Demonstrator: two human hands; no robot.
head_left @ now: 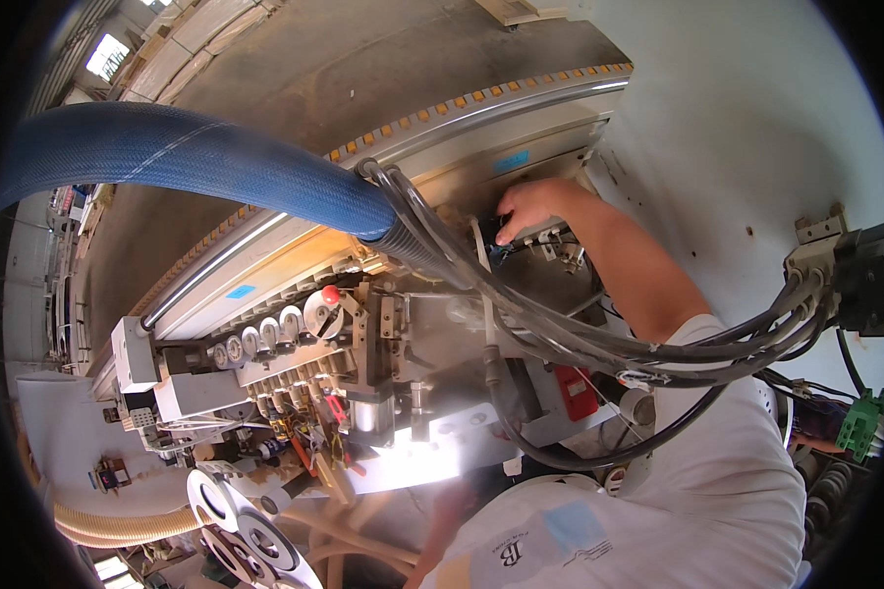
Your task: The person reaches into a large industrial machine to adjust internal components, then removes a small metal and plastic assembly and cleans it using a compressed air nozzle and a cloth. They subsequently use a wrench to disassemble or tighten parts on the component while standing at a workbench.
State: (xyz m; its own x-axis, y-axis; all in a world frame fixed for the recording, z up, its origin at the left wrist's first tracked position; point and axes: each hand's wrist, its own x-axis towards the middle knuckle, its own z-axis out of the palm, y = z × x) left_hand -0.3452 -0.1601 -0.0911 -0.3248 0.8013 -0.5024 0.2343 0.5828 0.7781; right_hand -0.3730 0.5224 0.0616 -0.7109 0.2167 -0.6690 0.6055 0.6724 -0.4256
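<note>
My right arm reaches far into the machine, and my right hand (pixel 530 208) is bent downward with its fingers curled together. Something small and dark is at the fingertips, too hidden to name. Just below them is a small blue fitting (pixel 501 253), beside a row of metal pneumatic fittings (pixel 563 245). A thin pale tube (pixel 481 245) runs close to the left of the fingers. Of my left arm only a blurred, shadowed forearm (pixel 447 520) appears near the lower edge; its hand and fingers cannot be made out.
A thick blue hose (pixel 206 157) and a bundle of black cables (pixel 599 339) cross in front of the machine. A white panel (pixel 746 128) stands at the right. Hand tools (pixel 309 447) lie at the lower left, near a red-knobbed lever (pixel 331 294) and a red box (pixel 577 393).
</note>
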